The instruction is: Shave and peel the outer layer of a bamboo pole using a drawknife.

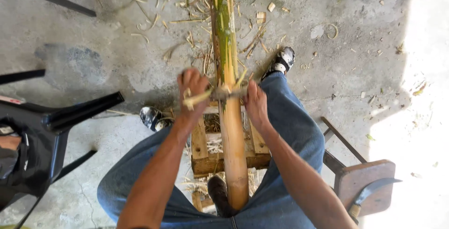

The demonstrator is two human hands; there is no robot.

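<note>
A: Quick pass. Person seated, a long bamboo pole (pixel 232 131) running between the knees, near end at the lap, far end out on the concrete floor (pixel 93 56). It rests on a small wooden crate (pixel 204 150).

B: Hands?

A: Left hand (pixel 192 89) clenched on one end of a drawknife-type blade (pixel 220 92), right hand (pixel 256 103) clenched on the other end. Blade lies crosswise, touching the pole about midway up. Both grips closed on the tool, none on the pole itself.

B: Progress?

A: My read: partway. From the blade back to the lap the pole is bare, pale tan, no green. Beyond the blade there is a long green skin strip (pixel 224 28) on the pole, with tan patches beside it. So near half looks stripped, far half left.

B: Evidence of work done?

A: Shavings (pixel 196 9) all over the floor around the far end, plus some caught in the crate. A curl lifts right at the blade.

B: Anything else?

A: Black plastic chair (pixel 42 131) on the left, a wooden stool (pixel 362 182) on the right with a curved-blade knife (pixel 369 192) lying on it, untouched. Shoes either side of the pole.

B: Underside of the pole?

A: Hidden, can't tell.
</note>
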